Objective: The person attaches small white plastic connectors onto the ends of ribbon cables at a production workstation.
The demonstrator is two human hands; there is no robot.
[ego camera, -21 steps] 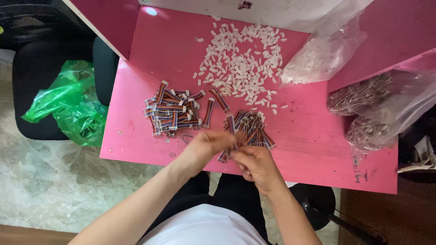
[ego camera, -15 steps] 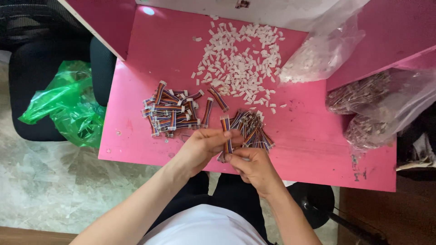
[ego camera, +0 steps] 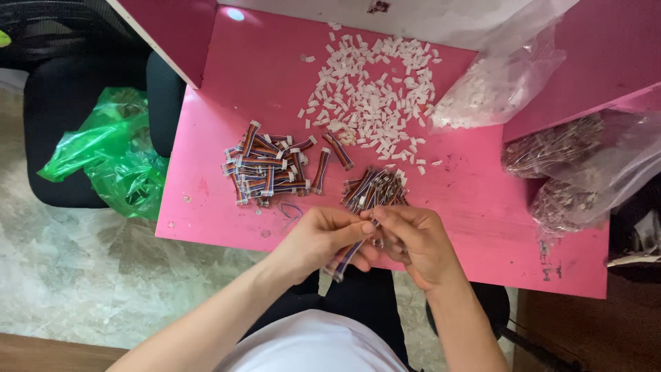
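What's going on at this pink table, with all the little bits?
A person sits at a pink table, both hands together over its near edge. The left hand and right hand pinch a short multicoloured ribbon cable between them. Behind the hands lies a loose bundle of similar cables, with a pile of cables with white ends to its left. Small white plastic pieces are scattered further back, and clear bags sit at the right.

Pink table (ego camera: 227, 103): white connector housings (ego camera: 375, 89) heaped mid-top; below-left of them, finished ribbon-cable pieces (ego camera: 268, 165); below them, loose cables (ego camera: 375, 189); right, three clear bags (ego camera: 496, 83).
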